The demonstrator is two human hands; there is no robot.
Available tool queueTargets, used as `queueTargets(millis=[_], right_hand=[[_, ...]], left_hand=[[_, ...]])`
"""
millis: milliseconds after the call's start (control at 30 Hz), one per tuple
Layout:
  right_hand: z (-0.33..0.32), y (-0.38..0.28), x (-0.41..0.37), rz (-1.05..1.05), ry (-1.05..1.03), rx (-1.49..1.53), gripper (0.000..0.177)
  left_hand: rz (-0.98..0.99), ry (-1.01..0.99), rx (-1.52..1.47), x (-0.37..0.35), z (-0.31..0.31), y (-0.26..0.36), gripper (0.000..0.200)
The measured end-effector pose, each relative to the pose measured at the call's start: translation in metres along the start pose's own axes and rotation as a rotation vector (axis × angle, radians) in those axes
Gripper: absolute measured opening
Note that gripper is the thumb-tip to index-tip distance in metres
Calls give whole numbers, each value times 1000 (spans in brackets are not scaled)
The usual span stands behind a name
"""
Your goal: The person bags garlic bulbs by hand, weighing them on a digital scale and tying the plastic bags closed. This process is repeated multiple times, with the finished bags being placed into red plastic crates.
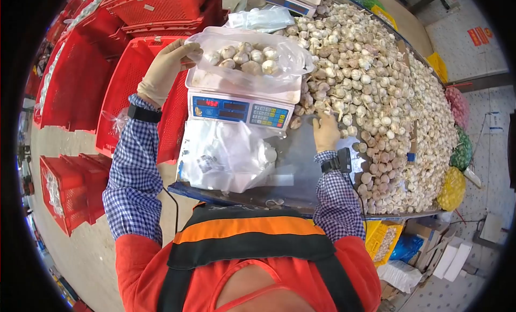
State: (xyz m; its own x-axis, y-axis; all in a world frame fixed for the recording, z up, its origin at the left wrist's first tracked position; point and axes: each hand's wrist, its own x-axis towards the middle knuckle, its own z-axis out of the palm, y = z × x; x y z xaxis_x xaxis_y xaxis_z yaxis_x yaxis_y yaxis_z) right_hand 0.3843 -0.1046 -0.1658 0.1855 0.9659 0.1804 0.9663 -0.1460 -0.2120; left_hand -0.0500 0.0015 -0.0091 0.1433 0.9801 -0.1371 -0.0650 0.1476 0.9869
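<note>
Grey and smooth, the tabletop [301, 159] carries a bumpy heap of papery garlic [371, 75] and a boxy scale [242, 100] topped by a filmy plastic bag [294, 53], its edge pinched by the left hand [165, 71], while the right hand [327, 135] reaches the heap's edge, its grip impossible to tell, and rounded bulbs [242, 57] nestle inside the bag.

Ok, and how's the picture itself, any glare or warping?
Head view: strong fisheye warping, with black, rounded corners; head view: pale sheen on the tabletop and bright highlights on the loose bags in front of the scale; head view: red digits glow legibly.
</note>
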Motion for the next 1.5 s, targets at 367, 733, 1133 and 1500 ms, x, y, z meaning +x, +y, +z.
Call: queueTargets(millis=[367, 733, 1133, 1500], right_hand=[[-4, -13, -3, -23, -150, 15, 22], [23, -50, 21, -235, -112, -138, 25], [6, -35, 7, 100, 64, 583, 31], [-90, -201, 95, -463, 177, 346, 31]], left_hand=[[-28, -101, 1339, -150, 82, -207, 95], [-43, -294, 1518, -106, 156, -223, 84], [455, -98, 1033, -124, 119, -218, 73], [5, 322, 1024, -140, 52, -258, 85]])
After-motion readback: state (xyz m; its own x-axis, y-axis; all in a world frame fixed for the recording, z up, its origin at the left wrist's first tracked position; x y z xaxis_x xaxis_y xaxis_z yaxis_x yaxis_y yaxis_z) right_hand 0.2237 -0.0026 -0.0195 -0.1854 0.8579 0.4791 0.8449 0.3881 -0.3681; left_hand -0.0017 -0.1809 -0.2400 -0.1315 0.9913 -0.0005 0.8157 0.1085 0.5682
